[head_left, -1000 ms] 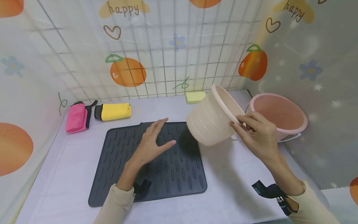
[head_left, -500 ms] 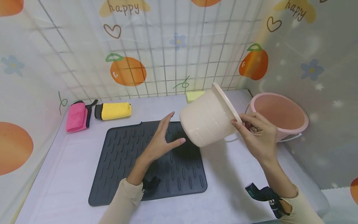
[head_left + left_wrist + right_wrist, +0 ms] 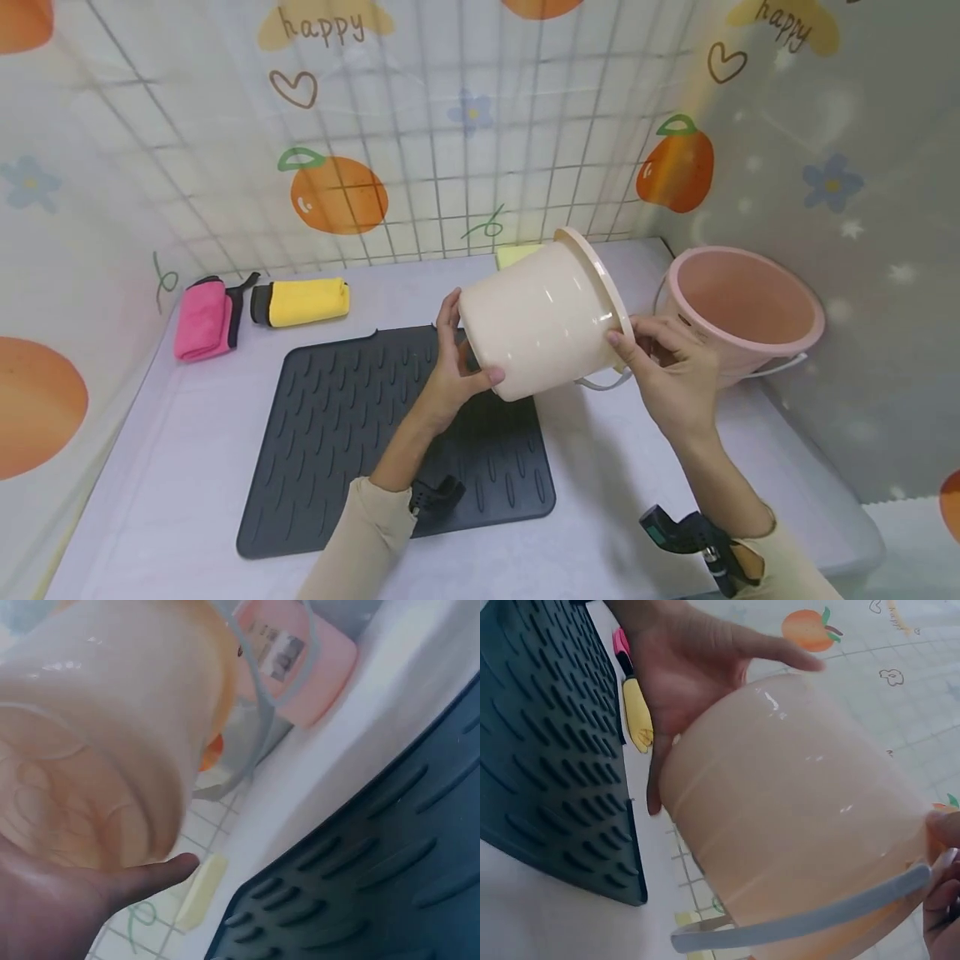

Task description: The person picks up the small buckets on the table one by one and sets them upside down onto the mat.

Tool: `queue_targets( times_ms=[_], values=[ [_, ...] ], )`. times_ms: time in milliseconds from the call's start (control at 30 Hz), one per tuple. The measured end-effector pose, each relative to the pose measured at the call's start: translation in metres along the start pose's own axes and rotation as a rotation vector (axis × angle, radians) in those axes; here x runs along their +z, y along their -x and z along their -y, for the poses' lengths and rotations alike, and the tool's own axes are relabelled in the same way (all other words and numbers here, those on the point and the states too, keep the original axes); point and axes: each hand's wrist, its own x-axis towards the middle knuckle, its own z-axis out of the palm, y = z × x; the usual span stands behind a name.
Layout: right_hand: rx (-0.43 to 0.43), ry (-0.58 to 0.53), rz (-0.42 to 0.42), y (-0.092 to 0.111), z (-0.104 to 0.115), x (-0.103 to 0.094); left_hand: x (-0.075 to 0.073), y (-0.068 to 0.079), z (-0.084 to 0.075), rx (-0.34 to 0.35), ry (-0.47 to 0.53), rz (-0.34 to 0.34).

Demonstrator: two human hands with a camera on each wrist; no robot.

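Note:
A cream plastic bucket (image 3: 536,321) is held tilted in the air above the table, its base towards the left and its rim to the right. My right hand (image 3: 675,367) pinches the rim, thumb on the outer wall. My left hand (image 3: 453,375) is spread at the base, its thumb and fingers straight along the bottom edge, as the right wrist view shows. The bucket's grey handle (image 3: 802,919) hangs loose beneath it. The left wrist view looks at the underside, where a ribbed base (image 3: 67,795) shows. The bucket's inside is hidden.
A dark grey ridged mat (image 3: 337,450) lies below the left hand. At the right stands a pink bucket (image 3: 697,333) with its handle down. Along the back are a folded pink cloth (image 3: 202,321), a rolled yellow cloth (image 3: 307,302) and a pale yellow block (image 3: 516,254). Curtained walls enclose the table.
The left hand has moved right to the bucket's base. The bucket has shifted left and tipped further, turning its mouth away from the head view. The right hand keeps its hold on the rim.

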Motion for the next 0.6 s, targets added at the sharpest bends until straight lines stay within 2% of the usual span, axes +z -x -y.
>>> queue_targets(
  times_ms=[100, 233, 333, 433, 600],
  values=[
    [0.012, -0.014, 0.009, 0.002, 0.001, 0.000, 0.002, 0.000, 0.002, 0.029, 0.037, -0.015],
    [0.039, 0.001, 0.088, 0.003, 0.001, -0.001, -0.004, 0.003, -0.001, 0.060, 0.011, -0.037],
    [0.017, 0.032, 0.170, 0.003, 0.002, -0.002, -0.014, 0.007, -0.011, 0.089, -0.021, -0.060],
    [-0.045, 0.047, 0.224, 0.003, 0.001, -0.004, -0.028, 0.012, -0.023, 0.111, -0.038, -0.093],
    [-0.104, 0.154, 0.307, 0.009, -0.005, -0.010, -0.051, 0.023, -0.041, 0.111, -0.029, -0.157]
  ],
)
